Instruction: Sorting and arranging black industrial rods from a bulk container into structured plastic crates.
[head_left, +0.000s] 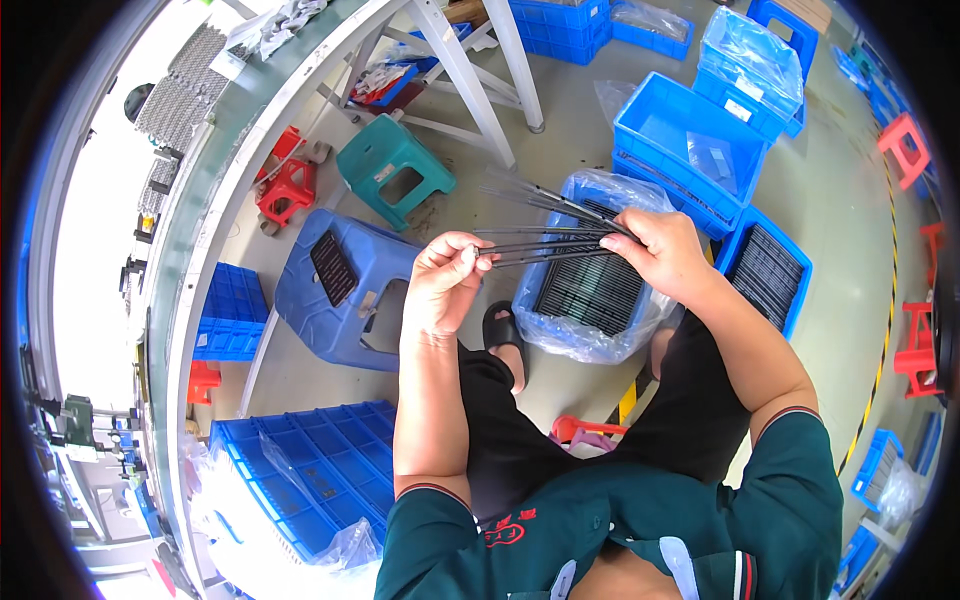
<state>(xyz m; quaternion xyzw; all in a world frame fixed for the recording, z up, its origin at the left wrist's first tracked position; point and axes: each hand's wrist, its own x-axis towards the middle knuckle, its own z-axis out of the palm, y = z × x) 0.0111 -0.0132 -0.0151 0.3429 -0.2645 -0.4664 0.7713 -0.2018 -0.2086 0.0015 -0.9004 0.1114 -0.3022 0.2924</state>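
My right hand point(668, 258) is closed around one end of a bunch of thin black rods point(552, 246), which fan out to the left. The far ends of some rods are blurred. With thumb and fingertips, my left hand point(440, 283) pinches the left ends of a few of them. Below both hands stands a blue bin point(522, 312) lined with clear plastic. Many similar dark rods point(585, 292) lie side by side inside it, partly hidden by the held bunch and my right hand.
A blue stool point(310, 290) carrying a dark slotted piece point(333, 268) stands at left, with a green stool point(385, 165) beyond. Stacked blue bins point(650, 130) rise at back right; another bin point(803, 290) holds dark strips. A workbench point(215, 170) runs along the left.
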